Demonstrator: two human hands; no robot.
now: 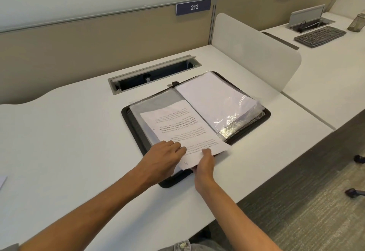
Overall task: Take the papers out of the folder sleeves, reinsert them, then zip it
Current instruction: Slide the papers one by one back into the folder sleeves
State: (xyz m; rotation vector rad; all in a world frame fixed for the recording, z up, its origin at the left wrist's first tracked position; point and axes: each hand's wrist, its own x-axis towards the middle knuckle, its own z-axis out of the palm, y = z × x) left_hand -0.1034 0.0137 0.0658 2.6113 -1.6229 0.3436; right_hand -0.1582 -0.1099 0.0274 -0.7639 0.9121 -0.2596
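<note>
Inspecting the bench (69, 132), you have one black zip folder (130, 120) lying open near the front edge, turned so its spine runs from the near right toward the far left of the bench. One printed sheet (181, 126) lies on the left half, partly inside a clear sleeve (158, 98); its long axis follows the spine, and its near end juts out past the sleeve mouth toward you.

Your right hand (205, 163) is the nearer one to that free end. It is closed in a pinch on the sheet's near edge, thumb on top, fingers underneath. Your left hand (167, 154) lies flat and open on the sheet and sleeve just beside it, gripping nothing, pressing down.

The sheet lies directly ahead of both hands, away from you along its own length. My judgement: any slide in or out must run along that axis, with the left hand pinning the sleeve. Whether the sheet is going in or coming out cannot be told.

Count: one folder, one loose sheet in hand, and one stack of filled sleeves (217, 100) on the right half; the number in that stack cannot be counted. The zip pull (173, 83) sits at the far end of the spine, and the zip is undone.

Off-task items: one open cable tray (154, 73) behind the folder, one divider panel (252, 53) to the right, and one keyboard (320, 36) on the next bench.
</note>
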